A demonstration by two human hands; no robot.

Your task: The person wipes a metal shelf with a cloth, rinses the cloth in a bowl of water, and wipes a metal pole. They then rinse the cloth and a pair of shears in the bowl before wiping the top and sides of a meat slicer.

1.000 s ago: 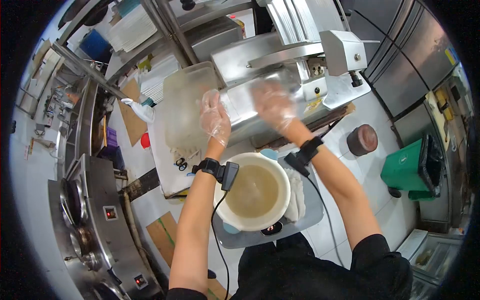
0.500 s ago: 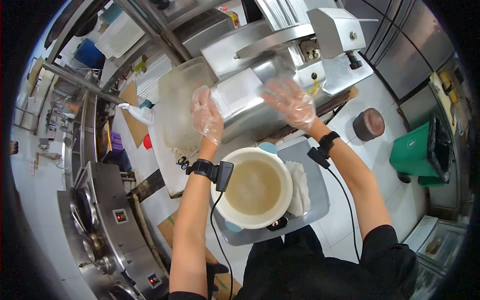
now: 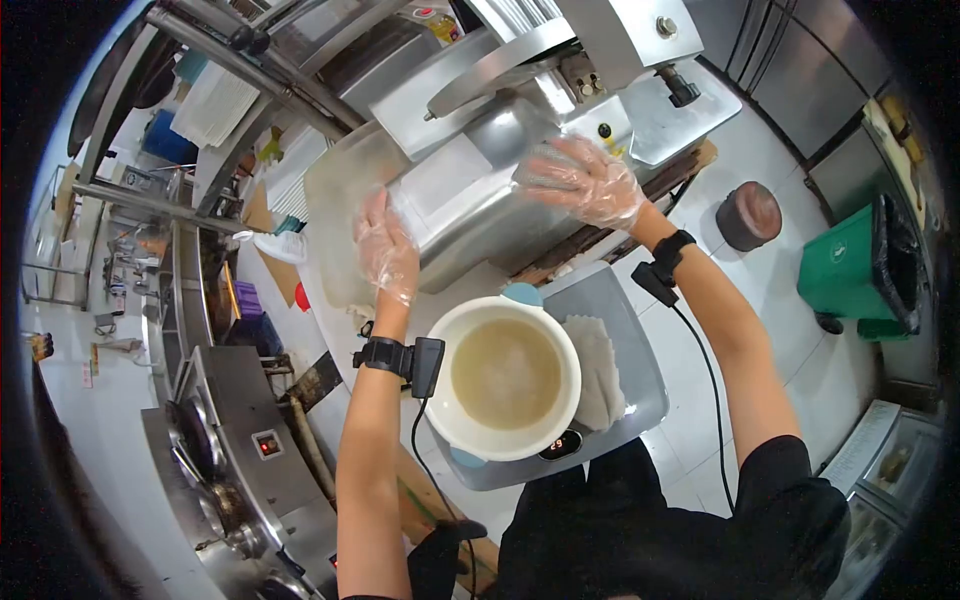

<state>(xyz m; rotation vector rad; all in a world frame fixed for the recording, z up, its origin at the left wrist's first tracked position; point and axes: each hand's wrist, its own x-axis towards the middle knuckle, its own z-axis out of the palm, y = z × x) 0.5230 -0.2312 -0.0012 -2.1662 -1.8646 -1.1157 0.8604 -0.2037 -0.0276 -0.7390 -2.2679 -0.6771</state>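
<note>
My left hand (image 3: 387, 245), in a clear plastic glove, has its fingers stretched out at the near edge of a cloudy translucent plastic container (image 3: 335, 225). My right hand (image 3: 590, 180), gloved the same way, is spread over the rounded metal body of a slicing machine (image 3: 500, 190), with nothing held. A pale sheet (image 3: 440, 185) lies on the metal between the two hands. Below them stands a cream basin (image 3: 436, 345) with blue handles, holding cloudy water (image 3: 506, 375). It rests on a grey tray-like surface (image 3: 640, 370) beside a crumpled whitish cloth (image 3: 595, 375).
A lit digital display (image 3: 560, 445) shows at the basin's near edge. To the right are a reddish-brown round stool-like object (image 3: 748, 216) and a green bin (image 3: 850, 265) with a black liner. A steel stove counter (image 3: 250, 400) stands at the left, and metal rails (image 3: 200, 205) cross the upper left.
The view has shifted slightly, and the machine sits lower and further left in it. Both gloved hands stay spread by the machine; my right hand's fingers are less blurred now.
</note>
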